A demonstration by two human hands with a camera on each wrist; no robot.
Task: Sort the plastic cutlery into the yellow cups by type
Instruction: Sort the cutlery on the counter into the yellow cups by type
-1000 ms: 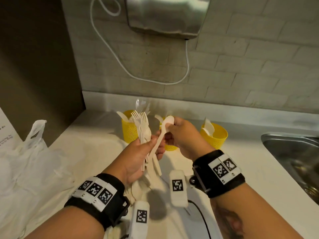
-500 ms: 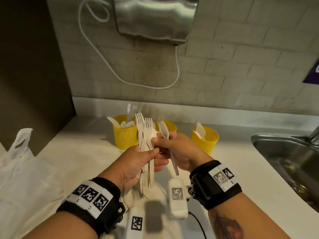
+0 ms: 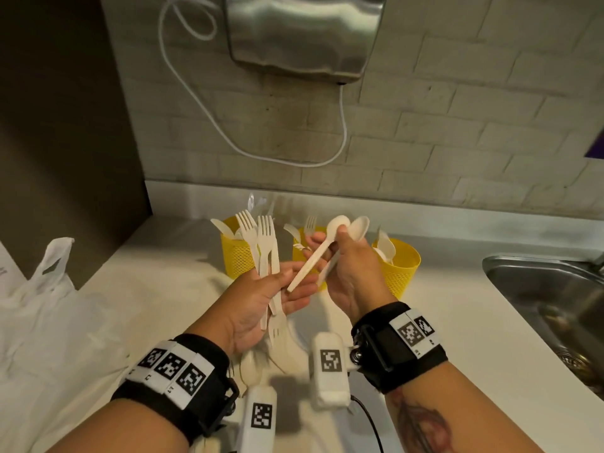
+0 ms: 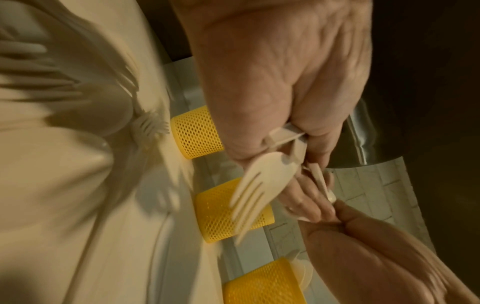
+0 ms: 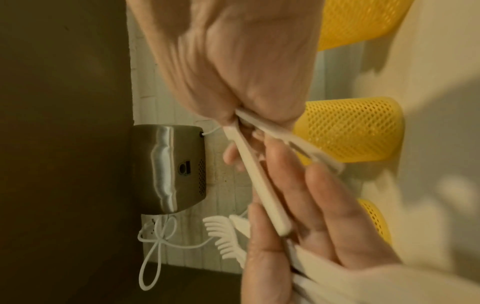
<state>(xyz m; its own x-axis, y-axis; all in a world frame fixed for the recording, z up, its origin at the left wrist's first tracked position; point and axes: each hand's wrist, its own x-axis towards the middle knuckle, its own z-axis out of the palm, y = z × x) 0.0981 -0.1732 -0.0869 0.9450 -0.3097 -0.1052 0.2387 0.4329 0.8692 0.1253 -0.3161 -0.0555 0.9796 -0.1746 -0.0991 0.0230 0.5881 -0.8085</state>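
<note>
Three yellow mesh cups stand in a row at the back of the counter: left cup, middle cup, right cup, each with some white cutlery in it. My left hand grips a bundle of white plastic forks, tines mostly up, in front of the left cup. One fork in the bundle points tines down. My right hand pinches two white spoons by their necks, handles slanting down toward my left palm. The spoon handles cross my left fingers.
A steel sink lies at the right. A white plastic bag covers the counter's left side. More loose cutlery lies under my wrists. A hand dryer with a white cable hangs on the brick wall above the cups.
My right hand has drawn spoons out of the bundle and moved right, toward the middle and right cups. The left hand keeps the forks.
</note>
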